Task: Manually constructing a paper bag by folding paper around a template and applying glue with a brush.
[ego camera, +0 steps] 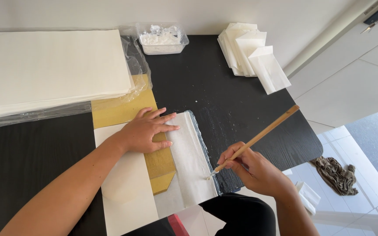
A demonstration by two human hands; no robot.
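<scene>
We press our left hand [147, 131], fingers spread, flat on the paper [189, 157] on the black counter [224, 87]. Our right hand [252, 168] pinches a brush [259, 137], best kept along the paper's edge.

clear plastic tub [162, 40] (white paste), table's far edge
</scene>
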